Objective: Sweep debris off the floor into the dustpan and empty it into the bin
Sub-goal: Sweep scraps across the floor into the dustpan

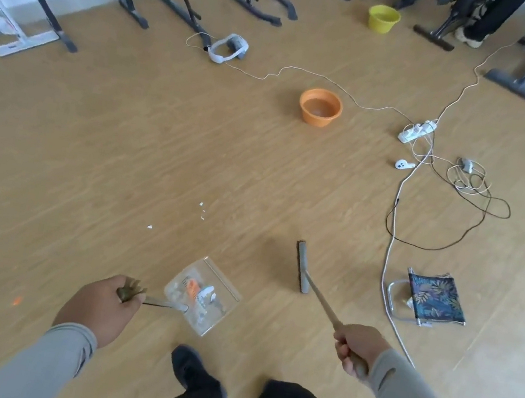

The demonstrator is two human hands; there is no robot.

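My left hand [104, 308] grips the handle of a clear dustpan [225, 290], which holds white and orange scraps. My right hand [357, 348] grips the long handle of a broom; its grey head [302, 266] rests on the wooden floor to the right of the dustpan. Small white bits of debris [202, 211] lie on the floor beyond the dustpan, with another white bit [149, 226] further left. An orange bin [320, 107] stands in the middle of the floor, farther away.
A yellow bin [383, 18] stands at the back. White and black cables [426, 205] and a power strip [417, 131] sprawl on the right. A folding stool [431, 300] lies on the right, black metal frames [183, 1] stand at the back, a headset [228, 47] lies near them.
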